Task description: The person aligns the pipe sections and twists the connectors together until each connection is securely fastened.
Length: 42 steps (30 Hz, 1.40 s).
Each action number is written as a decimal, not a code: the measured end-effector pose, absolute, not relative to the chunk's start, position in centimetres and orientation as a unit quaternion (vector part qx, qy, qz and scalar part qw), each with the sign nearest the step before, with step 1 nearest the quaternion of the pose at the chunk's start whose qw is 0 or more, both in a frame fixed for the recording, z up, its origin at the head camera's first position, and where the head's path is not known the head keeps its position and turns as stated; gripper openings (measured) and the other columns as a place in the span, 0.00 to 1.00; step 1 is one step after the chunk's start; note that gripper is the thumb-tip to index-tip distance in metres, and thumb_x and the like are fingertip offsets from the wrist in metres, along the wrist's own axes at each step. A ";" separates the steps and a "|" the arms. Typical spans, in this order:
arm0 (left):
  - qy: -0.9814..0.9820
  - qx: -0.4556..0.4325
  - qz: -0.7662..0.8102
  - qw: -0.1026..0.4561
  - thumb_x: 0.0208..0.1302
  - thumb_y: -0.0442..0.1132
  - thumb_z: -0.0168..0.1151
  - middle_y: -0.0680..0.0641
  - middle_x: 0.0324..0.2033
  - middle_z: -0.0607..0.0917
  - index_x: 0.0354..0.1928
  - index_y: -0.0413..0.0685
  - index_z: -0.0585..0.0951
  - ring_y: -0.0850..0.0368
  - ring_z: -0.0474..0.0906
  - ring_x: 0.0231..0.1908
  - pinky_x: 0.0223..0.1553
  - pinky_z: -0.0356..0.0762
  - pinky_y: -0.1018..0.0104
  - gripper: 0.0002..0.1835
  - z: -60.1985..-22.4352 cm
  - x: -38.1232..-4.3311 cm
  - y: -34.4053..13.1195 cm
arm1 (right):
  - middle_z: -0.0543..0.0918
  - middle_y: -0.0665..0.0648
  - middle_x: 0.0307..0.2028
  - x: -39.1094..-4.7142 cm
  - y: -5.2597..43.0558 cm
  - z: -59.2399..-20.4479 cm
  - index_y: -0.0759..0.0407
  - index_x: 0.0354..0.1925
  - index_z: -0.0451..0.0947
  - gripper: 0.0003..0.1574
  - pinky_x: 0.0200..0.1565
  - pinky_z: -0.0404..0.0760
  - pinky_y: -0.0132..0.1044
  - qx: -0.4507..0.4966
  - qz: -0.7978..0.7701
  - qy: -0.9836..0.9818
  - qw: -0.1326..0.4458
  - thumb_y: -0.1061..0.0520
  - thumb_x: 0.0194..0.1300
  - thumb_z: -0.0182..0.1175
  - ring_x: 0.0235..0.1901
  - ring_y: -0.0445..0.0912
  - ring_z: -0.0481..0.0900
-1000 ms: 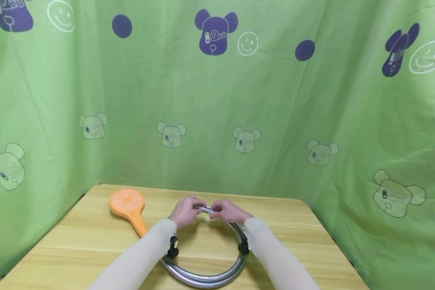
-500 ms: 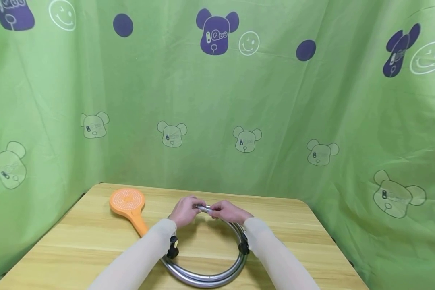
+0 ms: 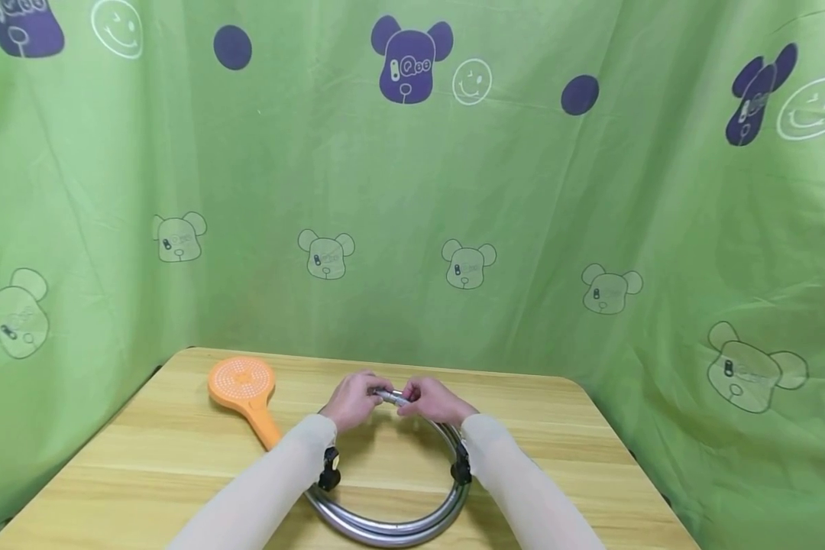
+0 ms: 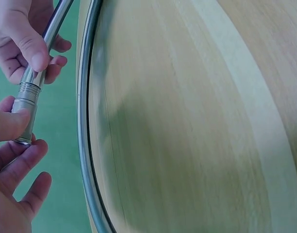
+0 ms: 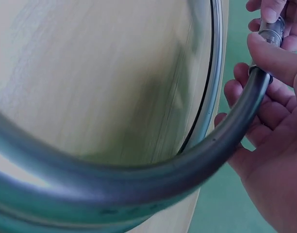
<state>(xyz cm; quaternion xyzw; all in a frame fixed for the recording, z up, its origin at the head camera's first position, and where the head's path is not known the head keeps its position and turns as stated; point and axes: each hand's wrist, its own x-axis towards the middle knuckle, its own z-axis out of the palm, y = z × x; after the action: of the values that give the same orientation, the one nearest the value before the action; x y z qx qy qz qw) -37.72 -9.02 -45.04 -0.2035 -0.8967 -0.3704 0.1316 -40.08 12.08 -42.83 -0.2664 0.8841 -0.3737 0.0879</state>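
Note:
A shiny silver shower hose (image 3: 385,534) lies coiled on the table, partly hidden under my forearms. My left hand (image 3: 352,401) pinches the ribbed metal fitting (image 4: 25,106) at the hose's end between thumb and fingers. Right beside it, my right hand (image 3: 437,400) grips the smooth metal sleeve behind the fitting, thumb on top and fingers beneath, as the right wrist view shows. Both hands are close together above the far part of the table. To the left lies an orange shower head (image 3: 241,380), spray face up, the lower end of its handle hidden behind my left forearm.
The wooden table (image 3: 550,451) has rounded far corners. A green curtain (image 3: 399,183) with bear prints hangs close behind it and along both sides. Loops of the hose pass beneath both wrists, near the dark wrist cameras (image 3: 461,464).
The fingers of my right hand have shifted slightly on the metal end and sit a little higher. My left hand keeps its hold. The shower head and the coil stay put.

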 end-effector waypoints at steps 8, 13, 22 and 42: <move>-0.900 -0.214 -0.357 0.133 0.61 0.32 0.68 0.56 0.38 0.83 0.47 0.57 0.89 0.60 0.77 0.37 0.43 0.79 0.61 0.14 -45.1 -37.8 -9.2 | 0.85 0.64 0.39 -40.5 12.6 -42.6 0.66 0.44 0.84 0.16 0.38 0.70 0.35 -0.318 -0.340 0.876 0.125 0.54 0.73 0.59 0.34 0.42 0.71; -0.912 -0.227 -0.315 0.135 0.59 0.31 0.68 0.57 0.36 0.81 0.47 0.57 0.88 0.62 0.75 0.35 0.41 0.78 0.65 0.17 -45.0 -37.8 -9.1 | 0.84 0.66 0.40 -40.6 12.7 -42.9 0.65 0.44 0.84 0.15 0.37 0.69 0.35 -0.322 -0.336 0.875 0.132 0.53 0.73 0.58 0.33 0.42 0.70; -0.924 -0.267 -0.171 0.212 0.53 0.26 0.68 0.51 0.33 0.85 0.45 0.55 0.89 0.59 0.77 0.31 0.31 0.78 0.66 0.20 -44.7 -37.4 -8.2 | 0.85 0.64 0.40 -40.7 12.7 -43.1 0.65 0.44 0.84 0.16 0.38 0.71 0.36 -0.320 -0.340 0.875 0.126 0.54 0.74 0.58 0.34 0.42 0.72; -0.936 -0.249 -0.069 0.240 0.53 0.32 0.72 0.51 0.30 0.81 0.48 0.63 0.89 0.60 0.73 0.26 0.25 0.72 0.69 0.21 -44.9 -37.1 -7.8 | 0.87 0.57 0.43 -40.6 13.1 -43.5 0.60 0.44 0.85 0.19 0.54 0.75 0.47 -0.316 -0.346 0.870 0.156 0.47 0.76 0.54 0.46 0.48 0.80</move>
<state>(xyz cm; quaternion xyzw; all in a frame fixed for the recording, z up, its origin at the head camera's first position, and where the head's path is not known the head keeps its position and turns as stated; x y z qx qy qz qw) -37.08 -7.77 -44.92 -0.2488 -0.9358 -0.0685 0.2400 -40.61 13.11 -43.45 -0.3155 0.8696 -0.3464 0.1556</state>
